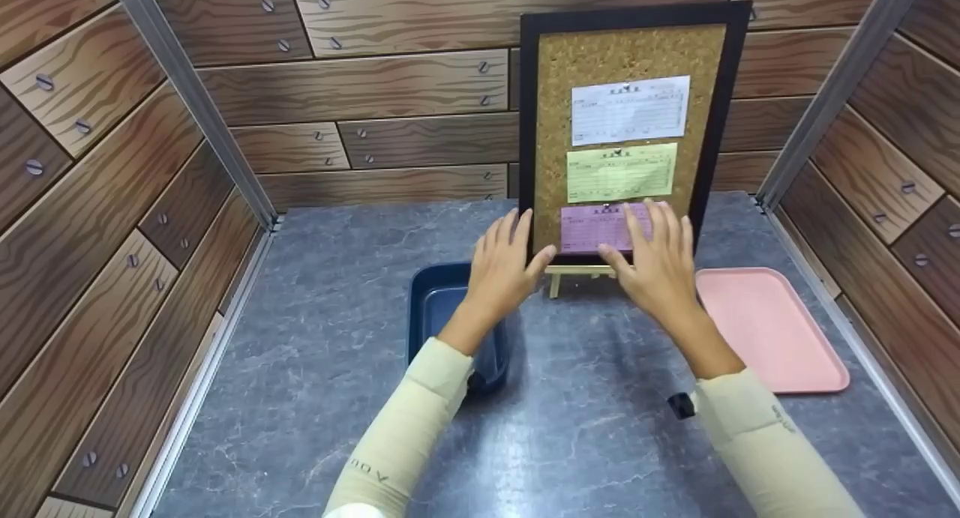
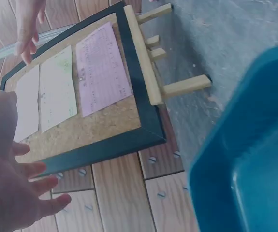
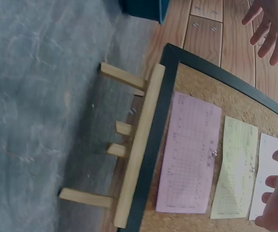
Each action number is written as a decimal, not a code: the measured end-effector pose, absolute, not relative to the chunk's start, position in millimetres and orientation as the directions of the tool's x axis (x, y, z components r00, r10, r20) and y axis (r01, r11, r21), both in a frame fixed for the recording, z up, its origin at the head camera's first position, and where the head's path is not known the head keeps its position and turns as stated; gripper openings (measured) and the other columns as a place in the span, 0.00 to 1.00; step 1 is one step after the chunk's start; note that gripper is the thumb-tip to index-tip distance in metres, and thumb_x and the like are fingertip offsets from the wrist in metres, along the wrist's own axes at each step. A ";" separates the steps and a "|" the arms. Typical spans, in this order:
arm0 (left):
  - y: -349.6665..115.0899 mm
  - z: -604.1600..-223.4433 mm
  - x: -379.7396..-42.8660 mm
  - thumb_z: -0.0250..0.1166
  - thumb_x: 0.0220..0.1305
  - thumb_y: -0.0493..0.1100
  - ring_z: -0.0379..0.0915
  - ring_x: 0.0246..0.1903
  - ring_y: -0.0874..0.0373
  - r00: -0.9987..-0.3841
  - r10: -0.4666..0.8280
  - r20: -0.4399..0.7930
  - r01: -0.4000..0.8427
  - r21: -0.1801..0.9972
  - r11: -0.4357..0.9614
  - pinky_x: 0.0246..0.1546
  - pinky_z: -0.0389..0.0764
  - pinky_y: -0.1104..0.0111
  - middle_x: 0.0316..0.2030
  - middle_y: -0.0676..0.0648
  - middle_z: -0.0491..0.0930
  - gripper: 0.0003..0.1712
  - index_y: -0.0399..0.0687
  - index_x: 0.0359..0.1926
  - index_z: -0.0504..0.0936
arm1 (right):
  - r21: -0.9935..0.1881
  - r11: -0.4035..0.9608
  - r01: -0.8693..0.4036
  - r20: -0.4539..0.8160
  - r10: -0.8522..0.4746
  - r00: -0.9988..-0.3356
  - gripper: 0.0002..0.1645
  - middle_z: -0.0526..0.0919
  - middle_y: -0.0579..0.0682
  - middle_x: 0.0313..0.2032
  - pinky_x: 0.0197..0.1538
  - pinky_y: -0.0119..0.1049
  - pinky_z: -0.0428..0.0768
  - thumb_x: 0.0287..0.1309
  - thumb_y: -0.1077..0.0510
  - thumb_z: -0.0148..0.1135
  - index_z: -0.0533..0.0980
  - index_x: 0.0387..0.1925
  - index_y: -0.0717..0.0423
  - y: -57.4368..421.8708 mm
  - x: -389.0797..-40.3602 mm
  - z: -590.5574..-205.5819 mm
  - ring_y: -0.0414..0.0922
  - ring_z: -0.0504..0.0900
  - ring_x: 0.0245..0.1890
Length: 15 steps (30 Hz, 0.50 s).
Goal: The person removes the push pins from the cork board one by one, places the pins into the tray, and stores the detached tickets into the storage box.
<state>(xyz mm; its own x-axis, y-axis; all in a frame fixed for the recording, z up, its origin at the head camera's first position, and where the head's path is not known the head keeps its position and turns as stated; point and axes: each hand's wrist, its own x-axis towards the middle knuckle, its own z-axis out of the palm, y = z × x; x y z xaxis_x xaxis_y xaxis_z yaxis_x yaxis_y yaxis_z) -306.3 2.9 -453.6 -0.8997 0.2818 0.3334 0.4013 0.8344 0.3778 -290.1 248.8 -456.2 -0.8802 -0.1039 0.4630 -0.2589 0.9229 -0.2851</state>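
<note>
A black-framed cork board (image 1: 630, 53) leans upright on a small wooden easel (image 1: 577, 270). Pinned down its middle are a white slip (image 1: 628, 113), a green slip (image 1: 621, 175) and a purple slip (image 1: 589, 229), all printed forms. My left hand (image 1: 504, 267), fingers spread and holding nothing, is near the board's lower left corner. My right hand (image 1: 657, 259) is likewise spread and holds nothing; in the head view it overlaps the right part of the purple slip. Both wrist views show the hands standing off from the board's face.
A deep blue tray (image 1: 416, 315) stands on the left, partly covered by the left forearm. To the right lies a flat pink tray (image 1: 772, 330). Wood-patterned walls (image 1: 360, 91) close in the grey marbled tabletop (image 1: 315, 300) at the back and both sides.
</note>
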 end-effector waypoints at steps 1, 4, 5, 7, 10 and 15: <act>5.5 -450.7 -308.5 0.43 0.75 0.70 0.54 0.75 0.47 -0.899 0.279 0.338 0.402 0.384 0.831 0.74 0.58 0.50 0.76 0.44 0.57 0.42 0.53 0.79 0.53 | -0.290 0.921 -0.259 0.466 -0.100 -0.879 0.49 0.52 0.65 0.75 0.78 0.61 0.35 0.69 0.27 0.44 0.58 0.76 0.56 250.2 -291.7 -453.0 0.63 0.45 0.77; 13.6 -441.3 -315.8 0.46 0.75 0.67 0.57 0.73 0.48 -0.892 0.265 0.365 0.408 0.400 0.821 0.73 0.60 0.51 0.75 0.45 0.59 0.40 0.52 0.78 0.56 | -0.316 0.914 -0.257 0.468 -0.086 -0.880 0.49 0.52 0.65 0.75 0.78 0.61 0.34 0.69 0.26 0.43 0.56 0.77 0.55 253.8 -296.8 -443.3 0.63 0.45 0.77; 16.2 -438.1 -318.2 0.46 0.75 0.67 0.57 0.73 0.48 -0.891 0.259 0.372 0.407 0.405 0.818 0.73 0.61 0.52 0.75 0.46 0.60 0.40 0.52 0.78 0.56 | -0.327 0.909 -0.259 0.474 -0.079 -0.877 0.49 0.53 0.65 0.75 0.78 0.61 0.34 0.69 0.26 0.43 0.57 0.77 0.56 254.8 -298.7 -439.9 0.63 0.46 0.77; 21.5 -431.7 -323.4 0.48 0.75 0.65 0.59 0.72 0.49 -0.888 0.248 0.388 0.410 0.422 0.808 0.72 0.63 0.53 0.74 0.46 0.61 0.39 0.52 0.78 0.58 | -0.351 0.898 -0.264 0.489 -0.064 -0.870 0.49 0.56 0.65 0.74 0.78 0.61 0.36 0.69 0.27 0.43 0.57 0.76 0.56 256.4 -303.1 -433.0 0.62 0.49 0.76; 29.5 -422.9 -331.1 0.49 0.76 0.64 0.60 0.72 0.50 -0.890 0.235 0.390 0.410 0.462 0.786 0.71 0.65 0.53 0.74 0.47 0.63 0.38 0.52 0.77 0.59 | -0.375 0.884 -0.277 0.533 -0.039 -0.845 0.47 0.64 0.64 0.71 0.77 0.59 0.44 0.70 0.29 0.47 0.61 0.74 0.58 258.3 -310.6 -422.3 0.62 0.59 0.72; 40.9 -410.3 -345.3 0.50 0.76 0.63 0.62 0.70 0.51 -0.901 0.218 0.376 0.403 0.533 0.744 0.71 0.66 0.57 0.73 0.47 0.64 0.36 0.52 0.76 0.60 | -0.404 0.866 -0.294 0.594 0.004 -0.804 0.39 0.73 0.63 0.65 0.73 0.56 0.55 0.69 0.37 0.56 0.67 0.70 0.58 260.9 -324.1 -403.5 0.61 0.69 0.66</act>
<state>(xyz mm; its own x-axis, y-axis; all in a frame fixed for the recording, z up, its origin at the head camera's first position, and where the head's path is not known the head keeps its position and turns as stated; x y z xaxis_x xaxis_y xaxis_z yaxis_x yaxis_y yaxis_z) -345.3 40.9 -410.3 -0.9007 0.2183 0.3756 0.4026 0.7444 0.5327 -324.1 260.9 -403.5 -0.8044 0.0043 0.5940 -0.2940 0.8661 -0.4044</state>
